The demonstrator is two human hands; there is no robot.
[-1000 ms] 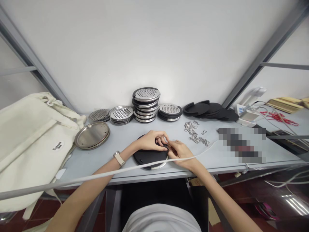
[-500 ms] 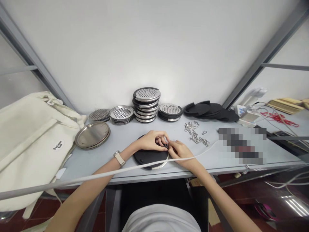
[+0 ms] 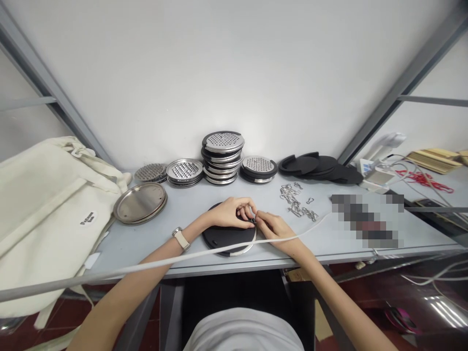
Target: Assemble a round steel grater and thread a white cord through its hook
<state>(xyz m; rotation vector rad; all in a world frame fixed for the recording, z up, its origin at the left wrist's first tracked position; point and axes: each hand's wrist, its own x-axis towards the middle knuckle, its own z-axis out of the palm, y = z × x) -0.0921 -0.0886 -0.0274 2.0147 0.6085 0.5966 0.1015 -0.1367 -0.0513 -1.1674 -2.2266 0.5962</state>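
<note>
A round grater disc with a black cover (image 3: 228, 239) lies flat at the table's front, a silver rim showing at its lower right. My left hand (image 3: 234, 212) rests over its upper part, with thumb and fingers closed in a pinch at the disc's right edge. From the right, my right hand (image 3: 275, 231) meets it there, thumb and forefinger pinched together. Between the fingertips shows a small metal clip (image 3: 252, 221), mostly hidden. Loose wire clips (image 3: 292, 200) like it lie in a pile right of my hands.
Grater discs stand in a tall stack (image 3: 222, 158) by the wall, with lower stacks (image 3: 185, 171) beside it. Black covers (image 3: 310, 165) lie at the back right, plain metal discs (image 3: 139, 204) at left. A white cable (image 3: 157, 263) crosses before my arms. A cream bag (image 3: 54, 209) fills the left.
My right fingertips have shifted slightly at the clip, with the thumb and forefinger straighter. My left hand and the black-covered disc keep their places.
</note>
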